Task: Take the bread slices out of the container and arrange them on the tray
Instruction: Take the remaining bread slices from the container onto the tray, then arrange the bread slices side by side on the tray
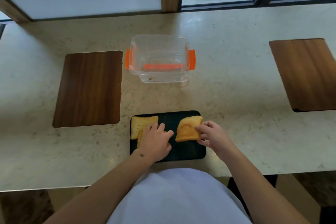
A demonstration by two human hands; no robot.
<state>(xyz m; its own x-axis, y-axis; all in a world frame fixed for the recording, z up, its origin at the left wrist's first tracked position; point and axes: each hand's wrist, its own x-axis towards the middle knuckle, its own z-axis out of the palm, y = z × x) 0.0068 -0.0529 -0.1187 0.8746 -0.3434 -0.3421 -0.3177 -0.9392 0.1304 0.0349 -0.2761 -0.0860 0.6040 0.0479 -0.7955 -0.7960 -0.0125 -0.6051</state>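
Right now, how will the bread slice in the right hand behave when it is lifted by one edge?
The bread slice already curves while the right hand pinches its edge, so it is probably soft and floppy. It looks thin and light. A firm pinch may dent or tear it.

Golden bread slices (189, 128) on black tray (187, 149) (orange-clipped clear container (160, 58)).

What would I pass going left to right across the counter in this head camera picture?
Dark wooden board → clear container with orange clips → lighter wooden board. The black tray with the bread lies nearer, below the container, so it is left out.
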